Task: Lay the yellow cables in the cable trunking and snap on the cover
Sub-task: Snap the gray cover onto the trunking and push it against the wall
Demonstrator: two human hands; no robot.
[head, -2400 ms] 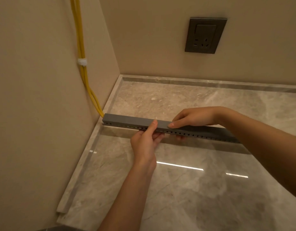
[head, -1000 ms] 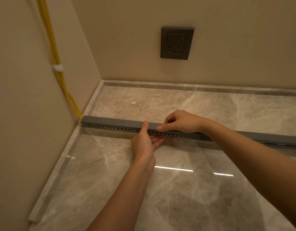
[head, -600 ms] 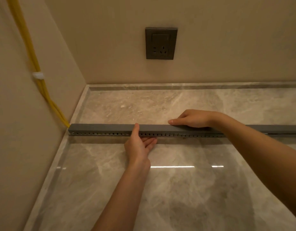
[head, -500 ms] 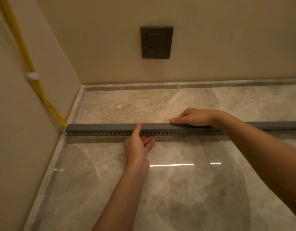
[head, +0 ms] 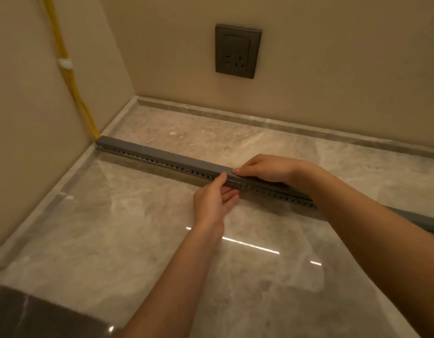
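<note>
Marble floor [head: 138,228] is bearing the cable trunking [head: 162,158], which is passing under both hands. Right hand [head: 267,168] is pressing the cover [head: 147,150] with straight fingers; left hand [head: 214,202], fingers relaxed, is thumbing it just beside. Yellow cables [head: 72,79] are entering well left of the 2 hands. Pressing should be advancing in short adjacent steps.

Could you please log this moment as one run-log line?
stage: snapping cover | left hand: thumb on cover, fingers at slotted side | right hand: pressing cover top | yellow cables: enter trunking at left end
</note>
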